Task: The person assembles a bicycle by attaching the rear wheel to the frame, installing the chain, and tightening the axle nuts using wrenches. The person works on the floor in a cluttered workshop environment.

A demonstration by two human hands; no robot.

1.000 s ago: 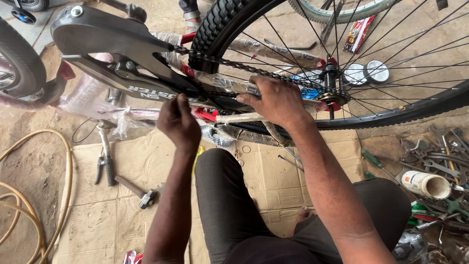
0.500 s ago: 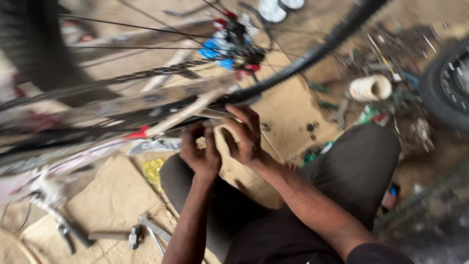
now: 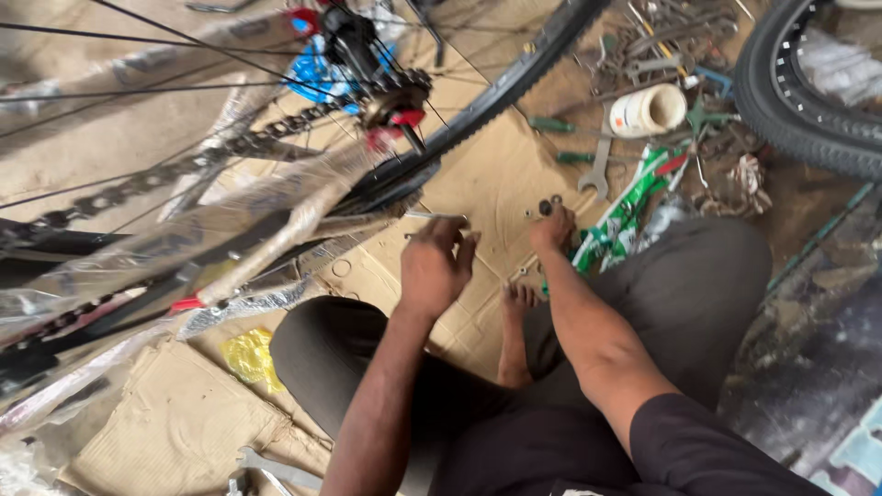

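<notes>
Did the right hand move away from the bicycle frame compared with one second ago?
Yes. The right hand has left the frame and now reaches down to small parts on the cardboard, toward the tool pile.

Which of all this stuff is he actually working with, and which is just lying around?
In use:
left hand, thin metal rod
right hand, small dark part
bicycle wheel, chain

Lying about:
spanner
white roll
spare tyre
yellow bag

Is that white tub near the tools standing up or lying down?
Lying down: the white tub rests on its side, its round open mouth facing sideways toward the wrench.
</notes>
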